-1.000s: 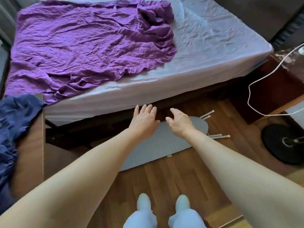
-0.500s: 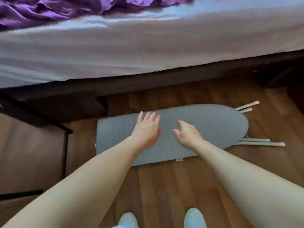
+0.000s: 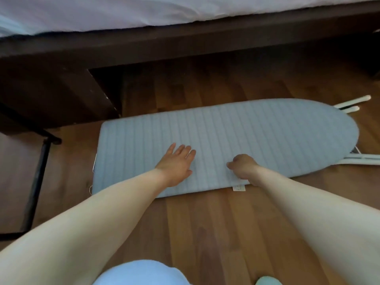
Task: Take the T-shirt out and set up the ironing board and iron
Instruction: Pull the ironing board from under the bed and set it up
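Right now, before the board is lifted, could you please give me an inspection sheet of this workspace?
Surface: wooden floor.
Job's things: ironing board lies flat, folded, white legs poking out at its rounded end; T-shirt, iron not in view.
Clutter: nothing seen.
Hands: left hand flat over board, fingers straight; right hand fingers curled near its front edge, grip unclear.
Cables: nothing seen.
Surroundings: bed with white sheet beyond; black metal frame left.

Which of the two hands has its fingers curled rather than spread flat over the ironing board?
The right hand, near the ironing board's front edge, knuckles up. The left hand is spread flat over it, fingers straight.
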